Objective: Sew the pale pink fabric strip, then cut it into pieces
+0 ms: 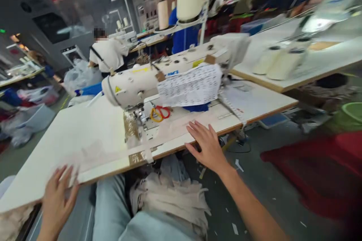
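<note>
A long strip of thin pale pink fabric (113, 155) lies along the front of the white sewing table (85, 120), passing in front of the sewing machine's needle area. My left hand (60, 192) is at the table's front edge by the left end of the strip, fingers spread. Near the strip's right end, my right hand (207, 145) is open, its fingertips on or just above the cloth. The white sewing machine (169, 67) stands behind the strip. A printed paper sheet (190, 86) hangs on its arm. Scissors with red and yellow handles (160, 113) rest beneath it.
A bundle of cream fabric pieces (172, 196) hangs near my lap. Cream thread cones (285, 62) stand on the right-hand table. A red chair or container (316, 165) is at the lower right. A person in a white top (109, 54) works beyond the machine.
</note>
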The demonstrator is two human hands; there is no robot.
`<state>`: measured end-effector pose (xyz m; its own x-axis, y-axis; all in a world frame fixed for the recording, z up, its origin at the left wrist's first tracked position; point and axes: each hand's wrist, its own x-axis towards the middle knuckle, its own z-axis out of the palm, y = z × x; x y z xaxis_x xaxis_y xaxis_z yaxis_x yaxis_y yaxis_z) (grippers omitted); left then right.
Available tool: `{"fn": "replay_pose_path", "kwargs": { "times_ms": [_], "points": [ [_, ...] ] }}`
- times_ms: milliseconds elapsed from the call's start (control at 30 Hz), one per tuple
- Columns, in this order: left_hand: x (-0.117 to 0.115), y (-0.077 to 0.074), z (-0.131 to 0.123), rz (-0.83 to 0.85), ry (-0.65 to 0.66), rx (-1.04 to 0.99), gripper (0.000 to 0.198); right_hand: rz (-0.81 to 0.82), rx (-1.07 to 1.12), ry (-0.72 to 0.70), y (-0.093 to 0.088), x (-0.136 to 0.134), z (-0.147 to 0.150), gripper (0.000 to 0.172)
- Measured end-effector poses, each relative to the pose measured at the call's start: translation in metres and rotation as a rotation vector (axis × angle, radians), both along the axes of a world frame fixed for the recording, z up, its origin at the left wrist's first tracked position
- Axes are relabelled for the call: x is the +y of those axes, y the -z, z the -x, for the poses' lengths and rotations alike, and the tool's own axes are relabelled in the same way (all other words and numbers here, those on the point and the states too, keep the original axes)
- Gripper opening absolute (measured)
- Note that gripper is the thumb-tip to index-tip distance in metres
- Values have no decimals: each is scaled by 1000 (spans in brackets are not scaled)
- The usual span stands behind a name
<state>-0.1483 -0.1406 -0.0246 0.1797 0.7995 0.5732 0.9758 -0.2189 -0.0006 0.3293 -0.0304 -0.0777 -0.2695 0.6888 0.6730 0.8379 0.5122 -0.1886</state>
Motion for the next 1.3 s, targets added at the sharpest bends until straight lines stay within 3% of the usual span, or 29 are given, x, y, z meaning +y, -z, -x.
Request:
{"fn": "replay_pose_path", "kwargs": {
  "times_ms": [67, 133, 200, 267, 367, 467, 533, 600, 667, 800, 900, 967, 1067, 1200, 1300],
  "points": [
    [-3, 9, 5, 99, 46, 51, 49, 21, -66, -114, 0, 1, -2, 44],
    [-4, 16, 8, 119, 60, 67, 41, 7, -66, -129, 0, -3, -3, 33],
    [-10, 26, 15, 32, 11, 31, 26, -42, -13, -97, 0, -14, 0, 22],
    [-27, 43, 27, -36, -62, -52, 18, -85, 42, -83, 1, -31, 12, 21],
    [-62, 86, 50, -2, -323, -214, 23, -48, 93, -158, 10, -61, 45, 25],
    [-93, 139, 68, 266, -612, -384, 34, 142, 88, -248, 31, -85, 85, 27],
    [-106, 167, 72, 441, -646, -485, 38, 308, 35, -246, 48, -96, 105, 31],
    [-111, 180, 67, 485, -636, -553, 46, 441, -17, -226, 65, -100, 119, 36],
    [-109, 175, 51, 437, -640, -603, 54, 527, -48, -209, 78, -101, 127, 35],
    [-87, 135, -9, 407, -502, -828, 53, 594, -64, -198, 88, -95, 135, 32],
    [-66, 116, -63, 590, -177, -970, 40, 625, -44, -230, 84, -93, 139, 27],
    [-55, 115, -95, 728, 40, -1010, 36, 656, 3, -273, 79, -92, 140, 15],
    [-48, 117, -128, 960, 287, -1001, 32, 718, 120, -266, 68, -93, 138, 18],
    [-42, 110, -148, 1228, 428, -1079, 41, 809, 343, -83, 50, -96, 132, 29],
    [-31, 98, -158, 1329, 456, -1329, 51, 858, 499, 15, 31, -105, 136, 37]
  ]
}}
